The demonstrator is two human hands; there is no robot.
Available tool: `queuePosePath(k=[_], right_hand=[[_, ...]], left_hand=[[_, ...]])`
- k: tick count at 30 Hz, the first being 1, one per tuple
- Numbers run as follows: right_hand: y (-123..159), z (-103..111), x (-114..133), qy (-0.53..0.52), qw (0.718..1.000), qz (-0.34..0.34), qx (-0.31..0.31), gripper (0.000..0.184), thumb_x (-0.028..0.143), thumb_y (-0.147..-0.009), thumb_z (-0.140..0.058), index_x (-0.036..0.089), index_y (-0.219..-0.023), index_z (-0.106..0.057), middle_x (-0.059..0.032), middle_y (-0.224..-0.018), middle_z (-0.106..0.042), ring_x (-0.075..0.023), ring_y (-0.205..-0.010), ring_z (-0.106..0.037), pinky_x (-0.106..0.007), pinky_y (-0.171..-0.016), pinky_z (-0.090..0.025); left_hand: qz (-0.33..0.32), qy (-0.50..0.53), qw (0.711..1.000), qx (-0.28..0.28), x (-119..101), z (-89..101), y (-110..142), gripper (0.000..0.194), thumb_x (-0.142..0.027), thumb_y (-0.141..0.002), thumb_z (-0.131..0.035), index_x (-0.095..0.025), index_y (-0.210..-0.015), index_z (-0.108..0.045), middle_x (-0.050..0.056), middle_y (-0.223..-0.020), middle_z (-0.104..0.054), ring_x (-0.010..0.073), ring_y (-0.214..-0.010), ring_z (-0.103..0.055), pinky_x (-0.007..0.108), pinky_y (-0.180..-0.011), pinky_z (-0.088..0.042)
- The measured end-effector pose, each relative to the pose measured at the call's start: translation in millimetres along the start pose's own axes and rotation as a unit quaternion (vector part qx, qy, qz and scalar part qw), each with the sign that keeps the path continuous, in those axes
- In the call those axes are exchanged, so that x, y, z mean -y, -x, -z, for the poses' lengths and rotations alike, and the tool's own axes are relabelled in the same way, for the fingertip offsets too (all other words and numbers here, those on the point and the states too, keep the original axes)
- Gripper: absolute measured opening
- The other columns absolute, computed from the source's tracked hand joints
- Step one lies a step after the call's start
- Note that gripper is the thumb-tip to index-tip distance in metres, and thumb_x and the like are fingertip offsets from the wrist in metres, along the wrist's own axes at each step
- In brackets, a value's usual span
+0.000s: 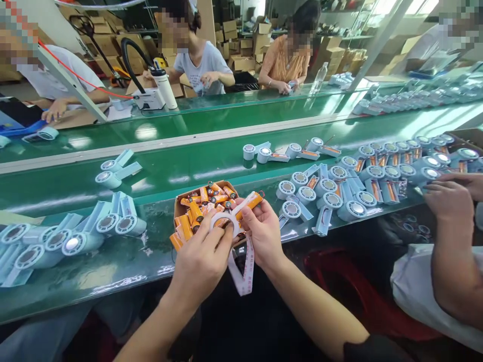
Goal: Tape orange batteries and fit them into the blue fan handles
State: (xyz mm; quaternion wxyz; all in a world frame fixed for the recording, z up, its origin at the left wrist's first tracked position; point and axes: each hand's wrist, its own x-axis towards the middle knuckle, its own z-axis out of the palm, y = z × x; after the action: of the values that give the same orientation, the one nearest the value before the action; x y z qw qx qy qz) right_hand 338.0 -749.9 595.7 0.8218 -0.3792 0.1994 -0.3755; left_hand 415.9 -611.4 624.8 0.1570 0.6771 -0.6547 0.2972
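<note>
My left hand (202, 256) is closed on a roll of white double-sided tape (218, 218), its fingers reaching into the ring. A loose strip of printed backing paper (249, 269) hangs in a loop below the roll. Between the thumb and fingers of my right hand (263, 229) is an orange cylindrical battery (255, 199) with a short wire at its far end; a white strip of tape lies along it. Just behind both hands a cardboard box (175, 206) holds many more orange batteries (194, 213).
Light-blue fan housings (71, 241) lie in groups on the bench to the left, with others (328, 193) to the right, several holding orange batteries. A green conveyor belt (181, 161) runs behind. A co-worker's hands (449, 196) are at the right; other people sit across the belt.
</note>
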Motion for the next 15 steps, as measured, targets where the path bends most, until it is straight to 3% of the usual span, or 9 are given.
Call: queuePosePath(k=[2, 4, 6, 8, 10, 12, 15], right_hand=[[-14, 6, 12, -0.008, 0.999, 0.037, -0.020, 0.035, 0.040, -0.072, -0.096, 0.029, -0.099, -0.076, 0.0011, -0.100, -0.084, -0.0200, -0.091, -0.081, -0.035, -0.085, -0.069], [-43, 24, 43, -0.014, 0.992, 0.115, -0.042, 0.037, 0.037, -0.072, -0.096, 0.025, -0.099, -0.074, 0.0009, -0.099, -0.082, -0.0161, -0.090, -0.080, -0.028, -0.082, -0.068], [-72, 51, 83, -0.021, 0.971, 0.218, -0.092, 0.031, 0.034, -0.078, -0.092, 0.026, -0.098, -0.070, 0.0024, -0.105, -0.079, -0.0119, -0.100, -0.079, -0.022, -0.087, -0.066], [-86, 79, 119, 0.018, 0.957, 0.269, -0.110, 0.029, 0.037, -0.082, -0.089, 0.027, -0.101, -0.069, 0.0009, -0.111, -0.079, -0.0132, -0.106, -0.078, -0.023, -0.086, -0.066], [-83, 101, 143, 0.081, 0.956, 0.259, -0.107, 0.035, 0.039, -0.081, -0.089, 0.032, -0.109, -0.070, -0.0007, -0.114, -0.080, -0.0170, -0.106, -0.079, -0.028, -0.084, -0.068], [-70, 116, 156, 0.140, 0.959, 0.223, -0.110, 0.046, 0.040, -0.078, -0.091, 0.036, -0.118, -0.069, -0.0016, -0.111, -0.081, -0.0212, -0.104, -0.081, -0.034, -0.084, -0.069], [-51, 131, 165, 0.189, 0.953, 0.190, -0.139, 0.052, 0.041, -0.075, -0.093, 0.040, -0.121, -0.068, -0.0033, -0.105, -0.083, -0.0258, -0.099, -0.082, -0.042, -0.086, -0.068]], left_hand=[[0.033, 0.057, 0.998, -0.012, -10, -10.1, 0, 0.022, -0.013, -0.103, -0.061, -0.017, -0.118, -0.076, 0.005, -0.086, -0.074, 0.0324, -0.129, -0.073, 0.040, -0.100, -0.068], [0.036, 0.092, 0.995, -0.013, -6, -15.4, 5, 0.023, -0.012, -0.102, -0.061, -0.020, -0.116, -0.078, 0.003, -0.084, -0.074, 0.0288, -0.129, -0.073, 0.039, -0.108, -0.066], [0.032, 0.090, 0.995, -0.002, 18, -16.3, 15, 0.023, -0.015, -0.103, -0.061, -0.021, -0.115, -0.080, 0.004, -0.089, -0.078, 0.0276, -0.128, -0.073, 0.040, -0.110, -0.065], [0.038, 0.089, 0.995, 0.028, 57, -16.2, 25, 0.025, -0.028, -0.106, -0.059, -0.021, -0.113, -0.082, 0.006, -0.100, -0.083, 0.0290, -0.125, -0.075, 0.044, -0.108, -0.066], [0.040, 0.124, 0.989, 0.076, 100, -18.6, 25, 0.031, -0.040, -0.106, -0.059, -0.024, -0.112, -0.084, 0.005, -0.109, -0.084, 0.0294, -0.124, -0.075, 0.044, -0.105, -0.066], [0.031, 0.159, 0.980, 0.113, 134, -24.5, 13, 0.030, -0.040, -0.106, -0.057, -0.029, -0.112, -0.084, 0.002, -0.111, -0.085, 0.0270, -0.122, -0.076, 0.040, -0.102, -0.066], [-0.035, 0.176, 0.970, 0.165, 158, -37.5, -30, 0.029, -0.036, -0.106, -0.056, -0.038, -0.105, -0.086, -0.003, -0.101, -0.086, 0.0204, -0.112, -0.079, 0.030, -0.087, -0.066]])
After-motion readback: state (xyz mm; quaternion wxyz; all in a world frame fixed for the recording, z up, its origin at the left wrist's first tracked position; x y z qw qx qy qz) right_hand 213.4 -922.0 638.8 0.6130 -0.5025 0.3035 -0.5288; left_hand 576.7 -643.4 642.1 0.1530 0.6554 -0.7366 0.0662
